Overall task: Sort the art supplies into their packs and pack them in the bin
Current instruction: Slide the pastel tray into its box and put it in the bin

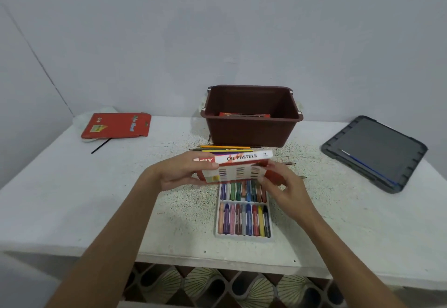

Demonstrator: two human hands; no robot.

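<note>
I am at the step of closing up the oil pastels. The pastel box [238, 167] is held in the air in front of the bin [251, 135], just above the far end of the pastel tray [244, 220]. The tray lies flat on the tabletop [96, 198], in front of the bin and nearer to me.

My left grip [183, 172] holds the box's left end, thumb on top and fingers curled beneath. My right grip [283, 186] has its fingers curled on the right end, seemingly pinching a flap, though blur hides the detail.

Next, I judge, the box's open mouth must line up with the tray's end. The tray must then slide in level so that no stick rolls out, and the closed pack goes into the bin.

The box is red and white, with "OIL PASTELS" printed along its white edge and colour swatches on its face. The white tray holds two rows of coloured sticks. Loose pencils [227, 148] lie right against the bin's front.
</note>
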